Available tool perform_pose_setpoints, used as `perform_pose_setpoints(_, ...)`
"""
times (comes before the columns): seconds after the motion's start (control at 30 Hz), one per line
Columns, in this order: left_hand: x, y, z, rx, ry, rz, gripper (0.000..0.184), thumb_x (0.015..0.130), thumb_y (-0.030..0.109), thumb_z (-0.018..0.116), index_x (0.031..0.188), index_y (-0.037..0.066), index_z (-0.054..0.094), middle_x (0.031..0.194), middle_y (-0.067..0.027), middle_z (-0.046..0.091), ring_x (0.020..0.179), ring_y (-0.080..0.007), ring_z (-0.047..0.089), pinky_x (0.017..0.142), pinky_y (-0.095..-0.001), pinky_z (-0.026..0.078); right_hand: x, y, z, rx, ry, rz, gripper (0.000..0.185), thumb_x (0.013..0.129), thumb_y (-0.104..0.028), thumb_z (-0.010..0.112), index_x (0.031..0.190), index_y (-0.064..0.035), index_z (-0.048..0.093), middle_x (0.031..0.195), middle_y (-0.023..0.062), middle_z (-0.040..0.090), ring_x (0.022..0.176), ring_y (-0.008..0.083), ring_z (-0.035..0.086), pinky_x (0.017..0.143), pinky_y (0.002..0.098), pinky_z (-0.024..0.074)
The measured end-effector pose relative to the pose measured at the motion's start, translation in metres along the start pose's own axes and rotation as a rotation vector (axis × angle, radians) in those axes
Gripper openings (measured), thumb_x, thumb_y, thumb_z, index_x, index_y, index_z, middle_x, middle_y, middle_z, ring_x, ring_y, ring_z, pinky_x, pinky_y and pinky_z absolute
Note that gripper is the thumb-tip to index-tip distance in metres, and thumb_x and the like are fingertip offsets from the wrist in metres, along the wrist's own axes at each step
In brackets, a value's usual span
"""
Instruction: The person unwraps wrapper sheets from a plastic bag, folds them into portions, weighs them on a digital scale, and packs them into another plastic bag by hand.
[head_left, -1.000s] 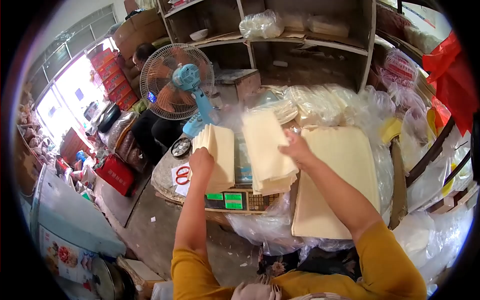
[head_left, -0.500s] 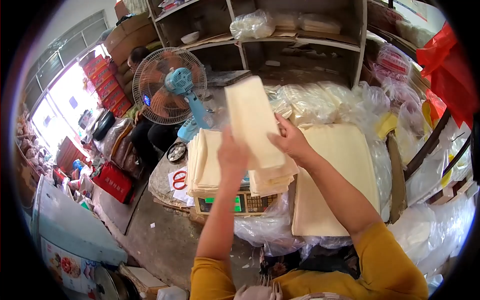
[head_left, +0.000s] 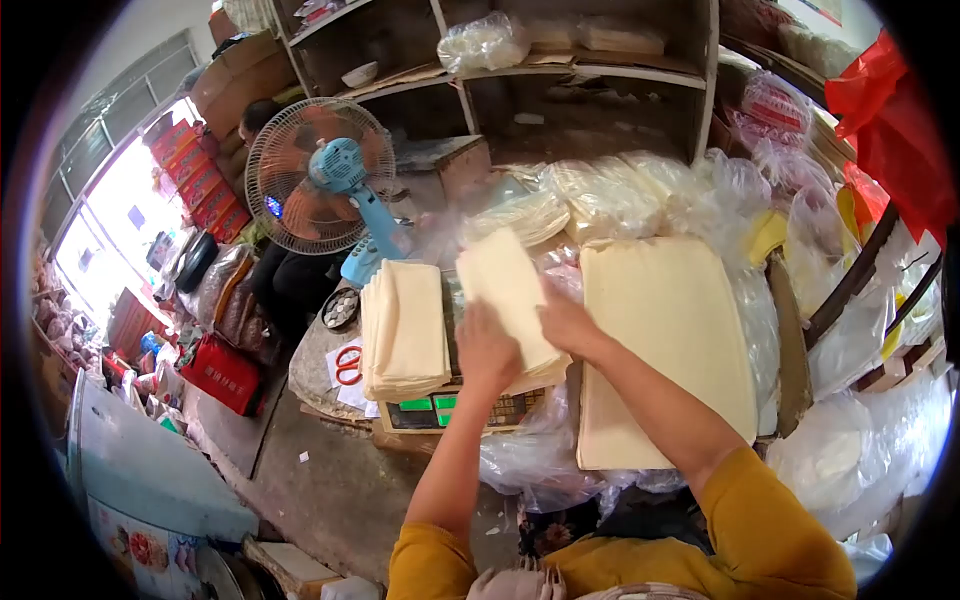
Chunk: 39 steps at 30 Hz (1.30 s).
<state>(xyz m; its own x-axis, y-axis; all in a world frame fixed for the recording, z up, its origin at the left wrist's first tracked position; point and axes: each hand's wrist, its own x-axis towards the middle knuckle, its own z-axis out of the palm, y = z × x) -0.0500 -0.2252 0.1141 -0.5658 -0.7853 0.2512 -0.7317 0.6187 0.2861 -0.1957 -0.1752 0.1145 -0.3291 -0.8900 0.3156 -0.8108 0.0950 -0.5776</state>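
Two stacks of folded cream sheets lie on the digital scale. The left stack [head_left: 405,320] is untouched. My left hand [head_left: 488,350] lies over the near left part of the right stack [head_left: 508,290], its fingertips partly hidden. My right hand [head_left: 568,322] holds that stack's right edge, with fingers wrapped at its side. The scale's display and keys [head_left: 430,408] show below the stacks. A large flat pile of cream sheets [head_left: 665,350] lies under and beyond my right forearm.
A blue fan [head_left: 338,165] stands behind the left stack. Red scissors [head_left: 348,365] and a small bowl [head_left: 341,308] sit at the left. Plastic-wrapped bundles [head_left: 605,195] lie at the back, below wooden shelves [head_left: 520,72]. Another person [head_left: 262,115] sits behind the fan.
The lifted sheets have come down onto the right stack. My left hand has left the left stack and moved right to it. The view has shifted slightly.
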Motion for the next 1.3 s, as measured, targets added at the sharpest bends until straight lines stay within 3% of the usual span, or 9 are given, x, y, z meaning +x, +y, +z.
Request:
perform_pose_setpoints(0.17,-0.018,-0.007,0.002,0.009,0.026,-0.019,0.067,0.091,0.045,0.039,0.138,-0.001,0.027,0.147,-0.0184,0.023,0.137,-0.0324,0.02,0.108,-0.0543,0.013,-0.009,0.004,0.015,0.261,-0.197,0.186,0.062,0.089,-0.019,0.042,0.139,0.0053,0.015,0.142,0.0273,0.021,0.127,0.0457,0.029,0.102,0.0459,0.0313)
perform_pose_setpoints(0.23,-0.017,-0.006,0.005,0.031,0.004,-0.062,0.074,0.088,0.053,0.041,0.139,0.0,0.029,0.148,-0.015,0.022,0.138,-0.0281,0.018,0.109,-0.0543,0.011,-0.007,0.024,0.029,0.221,-0.116,0.0,0.057,0.09,-0.022,0.042,0.139,0.0007,0.023,0.141,0.0256,0.027,0.127,0.0424,0.032,0.103,0.0429,0.0311)
perform_pose_setpoints(0.4,-0.019,-0.005,0.003,0.062,0.052,-0.03,0.069,0.088,0.05,0.044,0.135,0.0,0.034,0.144,-0.0169,0.03,0.135,-0.0302,0.026,0.104,-0.0611,0.016,-0.083,0.018,-0.05,0.313,-0.056,0.014,0.033,0.091,-0.025,0.042,0.116,-0.0078,0.054,0.105,0.0216,0.059,0.098,0.0354,0.057,0.086,0.0414,0.0435)
perform_pose_setpoints(0.47,-0.018,-0.005,0.002,0.063,0.04,-0.035,0.07,0.088,0.05,0.045,0.134,-0.001,0.034,0.144,-0.0177,0.03,0.135,-0.031,0.025,0.104,-0.0608,0.016,-0.141,0.044,-0.057,-0.002,-0.203,-0.067,0.021,0.089,-0.023,0.047,0.09,-0.0072,0.06,0.084,0.0189,0.059,0.076,0.0344,0.059,0.072,0.0429,0.0457)
perform_pose_setpoints(0.53,-0.016,-0.004,-0.002,0.078,0.007,-0.047,0.07,0.088,0.051,0.045,0.135,0.001,0.034,0.145,-0.0167,0.029,0.135,-0.0307,0.025,0.104,-0.0597,0.017,-0.19,0.071,-0.058,-0.203,-0.477,-0.295,0.015,0.081,-0.02,0.06,0.084,-0.0059,0.062,0.077,0.0122,0.059,0.073,0.0296,0.055,0.078,0.0373,0.0456)
perform_pose_setpoints(0.6,-0.014,0.0,-0.012,0.116,-0.052,-0.065,0.069,0.088,0.051,0.045,0.136,0.003,0.034,0.146,-0.0139,0.028,0.135,-0.0296,0.026,0.104,-0.0581,0.02,-0.218,0.07,-0.051,-0.22,-0.39,-0.371,0.014,0.078,-0.021,0.063,0.077,-0.0074,0.059,0.075,0.0099,0.057,0.075,0.0267,0.054,0.08,0.0386,0.0434)
perform_pose_setpoints(0.7,-0.018,0.002,-0.026,0.113,0.113,-0.009,0.064,0.087,0.045,0.052,0.134,0.003,0.039,0.142,-0.0158,0.034,0.133,-0.0312,0.028,0.103,-0.056,0.023,-0.229,0.061,-0.043,-0.328,-0.343,-0.428,0.014,0.077,-0.021,0.062,0.071,-0.0088,0.059,0.075,0.0073,0.057,0.081,0.0247,0.054,0.084,0.0403,0.04)
perform_pose_setpoints(0.87,-0.078,0.023,-0.039,-0.168,0.63,0.21,0.04,0.08,0.007,0.057,0.119,0.0,0.05,0.127,-0.0184,0.049,0.123,-0.0373,0.04,0.101,-0.0463,0.031,-0.232,0.05,-0.04,-0.424,-0.379,-0.415,0.014,0.078,-0.022,0.06,0.072,-0.0096,0.06,0.079,0.0061,0.058,0.085,0.0233,0.054,0.087,0.0403,0.0387)
perform_pose_setpoints(1.3,-0.179,0.055,0.041,-0.467,0.353,0.238,0.037,0.066,-0.011,0.054,0.101,0.001,0.058,0.113,-0.0126,0.057,0.112,-0.0353,0.049,0.094,-0.0434,0.038,-0.237,0.045,-0.036,-0.504,-0.429,-0.426,0.009,0.073,-0.017,0.058,0.072,-0.0099,0.063,0.079,0.004,0.059,0.087,0.0225,0.056,0.087,0.0426,0.0396)
